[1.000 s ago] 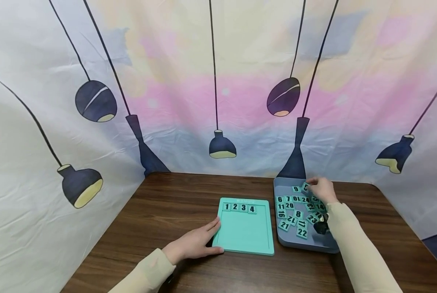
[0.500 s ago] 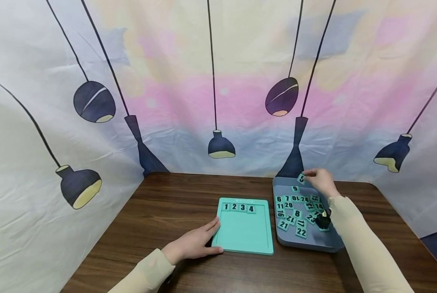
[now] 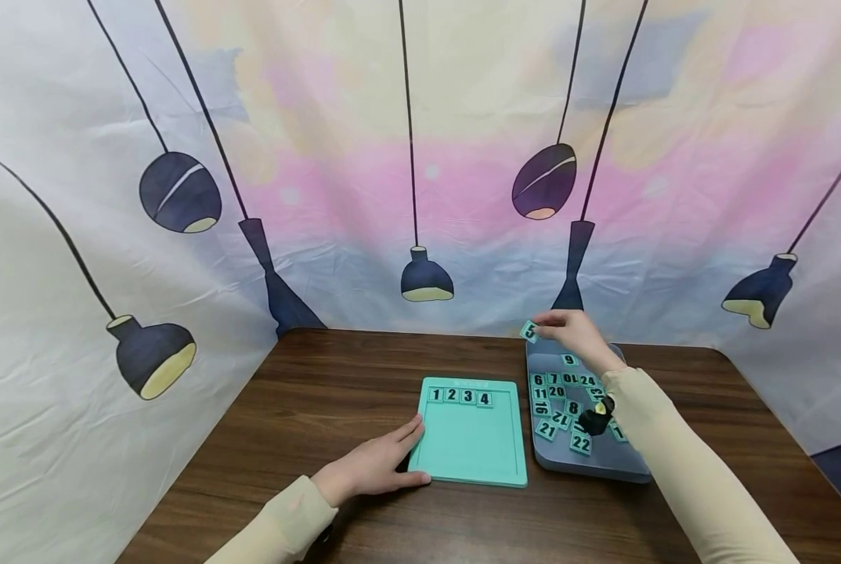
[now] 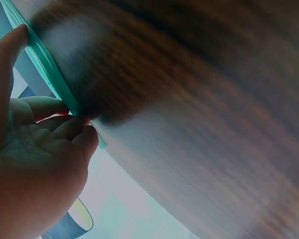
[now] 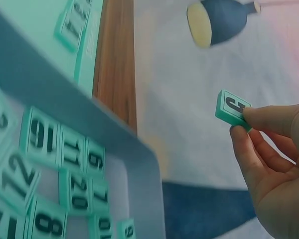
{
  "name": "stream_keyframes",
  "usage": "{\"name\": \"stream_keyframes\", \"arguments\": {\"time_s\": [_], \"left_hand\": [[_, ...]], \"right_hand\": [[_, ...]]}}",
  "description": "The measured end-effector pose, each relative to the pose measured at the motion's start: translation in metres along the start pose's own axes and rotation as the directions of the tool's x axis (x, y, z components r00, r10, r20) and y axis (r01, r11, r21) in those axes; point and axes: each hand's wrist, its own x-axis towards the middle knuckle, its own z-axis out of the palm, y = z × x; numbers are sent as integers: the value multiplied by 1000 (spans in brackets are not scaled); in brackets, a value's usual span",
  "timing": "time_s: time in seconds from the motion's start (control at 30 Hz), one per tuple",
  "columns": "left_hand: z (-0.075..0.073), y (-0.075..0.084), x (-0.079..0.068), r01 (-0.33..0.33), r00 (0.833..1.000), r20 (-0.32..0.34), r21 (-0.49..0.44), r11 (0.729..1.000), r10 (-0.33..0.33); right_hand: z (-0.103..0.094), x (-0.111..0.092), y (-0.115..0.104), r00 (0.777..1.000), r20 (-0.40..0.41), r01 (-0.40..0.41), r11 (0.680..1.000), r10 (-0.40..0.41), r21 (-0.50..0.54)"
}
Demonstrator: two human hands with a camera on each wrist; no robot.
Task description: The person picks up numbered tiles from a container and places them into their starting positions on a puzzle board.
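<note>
Pinches a small square mint-green tile marked 5 (image 3: 529, 331) in the right grip (image 3: 577, 337), near but apart from the far left corner of the blue-grey rectangular tray (image 3: 582, 468). Rests the left grip (image 3: 374, 467), spread wide, against the left edge of the flat mint-green board (image 3: 470, 442) on the brown wood-grain bench (image 3: 336, 372).

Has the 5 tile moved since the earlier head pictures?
Yes: in the head view the 5 tile, pinched by the right hand, has gone left and slightly up against the tray, toward its far left corner.
</note>
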Motion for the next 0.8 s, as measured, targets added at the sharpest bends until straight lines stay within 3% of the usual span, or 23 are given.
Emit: {"name": "stream_keyframes", "arguments": {"time_s": [0.3,0.5,0.8], "left_hand": [[-1,0,-1,-1,1000,3,-6,1000,1],[-1,2,0,-4,1000,3,5,1000,4],[-1,1,1,3,1000,8,-11,1000,-3]], "right_hand": [[24,5,-14,994,103,40,999,-40,-3],[35,7,-12,979,185,96,993,-82,-67],[47,11,-21,917,393,144,974,-64,-178]]}}
